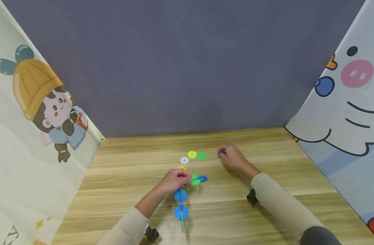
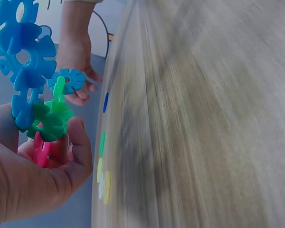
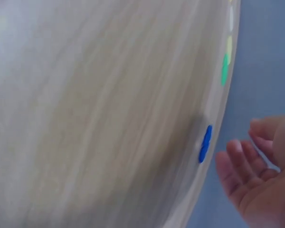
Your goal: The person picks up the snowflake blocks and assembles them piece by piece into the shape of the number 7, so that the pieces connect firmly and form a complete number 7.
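My left hand [image 1: 174, 180] pinches the pink notched disc [image 2: 41, 151] of a chain of interlocking plastic snowflake discs. Green discs [image 2: 48, 124] join the pink one, and blue discs [image 2: 23, 57] run on from them toward me. Another blue disc [image 1: 202, 179] sticks out to the right on a green one [image 1: 195, 180]. At the far right, my right hand [image 1: 234, 158] hovers by a loose dark blue disc [image 3: 205, 144] lying flat on the table. In the right wrist view its fingers are loosely bent and apart from that disc.
Loose discs lie on the wood-grain table [image 1: 236, 211] beyond my left hand: a green [image 1: 202, 156], a yellow-green [image 1: 192, 154], a white [image 1: 184, 160] and a yellow one [image 1: 181, 167]. A grey panel [image 1: 187, 68] stands behind the table, with printed cloths at both sides.
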The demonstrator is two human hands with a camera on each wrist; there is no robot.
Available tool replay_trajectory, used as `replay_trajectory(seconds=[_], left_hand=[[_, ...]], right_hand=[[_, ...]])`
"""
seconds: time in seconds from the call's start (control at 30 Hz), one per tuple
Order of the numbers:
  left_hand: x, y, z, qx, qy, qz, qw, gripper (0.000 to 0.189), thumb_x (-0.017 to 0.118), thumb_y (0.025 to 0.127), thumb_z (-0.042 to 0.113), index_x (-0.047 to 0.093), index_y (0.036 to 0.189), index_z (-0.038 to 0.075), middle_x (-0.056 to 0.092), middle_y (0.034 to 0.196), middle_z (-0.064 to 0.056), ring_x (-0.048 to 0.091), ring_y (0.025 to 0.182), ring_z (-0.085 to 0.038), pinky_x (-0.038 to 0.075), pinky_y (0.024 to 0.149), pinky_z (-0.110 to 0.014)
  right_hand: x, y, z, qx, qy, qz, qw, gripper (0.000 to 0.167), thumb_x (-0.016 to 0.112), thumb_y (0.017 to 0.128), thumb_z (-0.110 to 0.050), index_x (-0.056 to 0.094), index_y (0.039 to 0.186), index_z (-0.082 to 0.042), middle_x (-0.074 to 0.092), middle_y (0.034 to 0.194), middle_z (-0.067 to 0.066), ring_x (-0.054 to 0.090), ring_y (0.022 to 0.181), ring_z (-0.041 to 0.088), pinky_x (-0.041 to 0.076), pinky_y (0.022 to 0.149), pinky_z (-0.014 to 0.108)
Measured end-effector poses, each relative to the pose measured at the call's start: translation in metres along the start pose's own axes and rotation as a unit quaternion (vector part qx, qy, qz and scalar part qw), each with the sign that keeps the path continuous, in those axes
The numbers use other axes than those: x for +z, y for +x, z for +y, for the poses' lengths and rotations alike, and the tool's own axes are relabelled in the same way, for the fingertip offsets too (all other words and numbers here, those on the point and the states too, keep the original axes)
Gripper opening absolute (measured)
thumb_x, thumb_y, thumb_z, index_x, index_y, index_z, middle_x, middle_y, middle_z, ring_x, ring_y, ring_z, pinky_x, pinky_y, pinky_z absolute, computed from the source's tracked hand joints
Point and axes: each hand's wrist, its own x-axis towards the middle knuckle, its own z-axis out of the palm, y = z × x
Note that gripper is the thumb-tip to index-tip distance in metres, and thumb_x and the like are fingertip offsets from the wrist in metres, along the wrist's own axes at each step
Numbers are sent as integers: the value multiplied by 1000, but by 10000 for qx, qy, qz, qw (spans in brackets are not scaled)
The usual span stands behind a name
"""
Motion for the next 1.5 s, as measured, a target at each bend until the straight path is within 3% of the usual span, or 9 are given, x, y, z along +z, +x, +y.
replay_trajectory(seconds=[0.23,0.47,0.63,0.83,1.03,1.2,1.33,1.5], left_hand=[[1,3,1,46,-55,-41,10000,24,70,96,23,71,108,3,70,100,-17,66,87,-24,56,75,-31],[1,4,3,26,-68,-28,10000,24,69,97,23,70,109,3,70,99,-15,66,87,-24,55,73,-29],[2,4,6,15,-147,-21,9999,23,69,97,23,70,108,3,69,96,-13,63,85,-21,54,74,-29],[2,4,7,8,-228,-15,9997,23,69,97,22,69,108,2,68,96,-14,62,85,-21,54,73,-28],[2,4,6,13,-270,-37,9996,22,69,96,20,69,108,1,67,94,-12,61,83,-20,56,75,-30],[2,4,6,49,-336,-51,9994,22,69,96,19,69,108,0,68,95,-14,62,83,-20,56,75,-30],[2,3,7,38,-327,-33,9995,22,69,96,19,69,108,0,68,96,-14,61,83,-19,55,74,-28],[1,3,8,43,-331,-27,9994,22,69,97,20,69,108,0,67,95,-13,60,82,-19,54,73,-28]], right_hand=[[1,5,15,656,-213,-289,9972,30,67,98,-15,68,126,-3,66,122,20,64,112,36,56,92,51],[3,12,24,628,-254,-409,9969,41,67,98,-19,63,133,2,68,125,23,66,114,39,55,95,53],[6,15,28,521,-460,-448,9966,36,67,98,-19,67,128,2,69,122,24,62,117,42,53,99,55],[9,17,31,504,-534,-390,9965,33,69,96,-19,70,120,2,71,114,21,65,109,38,54,95,53],[10,16,29,943,-279,-426,9942,33,71,95,-20,68,116,5,67,116,23,63,110,38,52,97,51],[8,14,28,1200,124,-427,9918,31,71,94,-18,62,114,4,67,109,21,65,98,33,56,86,45],[6,11,29,1015,166,-390,9939,24,68,96,-17,59,109,1,69,99,17,66,91,28,57,80,42],[5,8,29,812,316,-163,9961,20,67,96,-16,60,107,0,70,97,16,68,93,30,57,83,44]])
